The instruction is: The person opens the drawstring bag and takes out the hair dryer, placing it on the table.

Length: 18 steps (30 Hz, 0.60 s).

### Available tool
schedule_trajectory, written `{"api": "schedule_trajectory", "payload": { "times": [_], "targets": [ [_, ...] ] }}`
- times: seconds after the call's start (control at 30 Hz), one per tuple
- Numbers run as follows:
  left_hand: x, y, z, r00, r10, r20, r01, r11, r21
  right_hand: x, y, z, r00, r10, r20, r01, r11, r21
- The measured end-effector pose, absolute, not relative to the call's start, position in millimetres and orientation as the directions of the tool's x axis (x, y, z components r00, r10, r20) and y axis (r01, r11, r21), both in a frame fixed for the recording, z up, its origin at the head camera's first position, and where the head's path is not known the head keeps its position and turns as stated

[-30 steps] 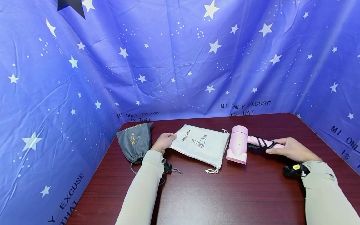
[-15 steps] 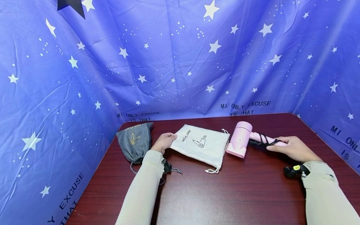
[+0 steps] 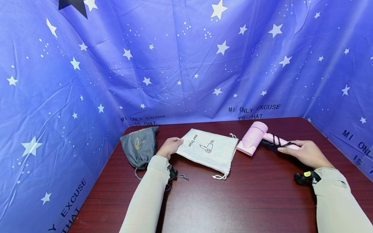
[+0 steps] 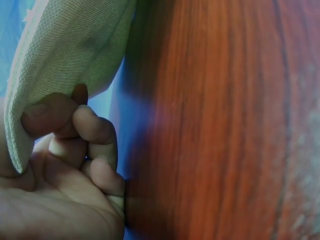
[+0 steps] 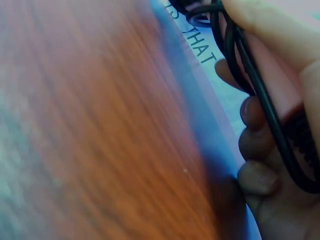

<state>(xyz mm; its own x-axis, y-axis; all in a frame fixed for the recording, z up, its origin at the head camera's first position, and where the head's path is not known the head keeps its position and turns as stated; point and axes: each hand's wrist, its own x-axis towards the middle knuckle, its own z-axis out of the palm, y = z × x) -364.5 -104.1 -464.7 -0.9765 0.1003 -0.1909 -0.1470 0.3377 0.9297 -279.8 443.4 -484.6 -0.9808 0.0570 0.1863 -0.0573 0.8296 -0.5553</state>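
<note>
A white drawstring bag (image 3: pixel 208 150) printed "Hair Dryer" lies flat at the middle of the table, its corded mouth toward the right. My left hand (image 3: pixel 170 147) pinches its left edge between thumb and fingers; in the left wrist view the cloth (image 4: pixel 75 55) is raised off the wood there. My right hand (image 3: pixel 307 153) grips the handle of a pink hair dryer (image 3: pixel 253 137), whose black cord is wound round the handle. The dryer's head tilts, its nozzle end close to the bag's mouth. In the right wrist view the cord (image 5: pixel 265 105) runs across the handle beside the curled fingers.
A grey drawstring bag (image 3: pixel 141 145) with a gold dryer print rests at the table's left, partly behind the left forearm, its cords trailing under the wrist. Blue star-printed cloth (image 3: pixel 180 64) hangs around the dark red table (image 3: pixel 233 200) on its back and sides.
The hair dryer's head has swung away toward the back and right, tilting more. My right hand has shifted slightly with it. My left hand and the white bag stay where they were.
</note>
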Motion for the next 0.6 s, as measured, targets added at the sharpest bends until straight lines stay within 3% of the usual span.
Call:
{"api": "schedule_trajectory", "payload": {
  "times": [0.6],
  "targets": [
    [-366,-104,-466,-0.977,0.100,-0.191,-0.145,0.349,0.926,-279,454,-490,-0.946,0.249,0.207,0.091,0.817,-0.570]
  ]
}}
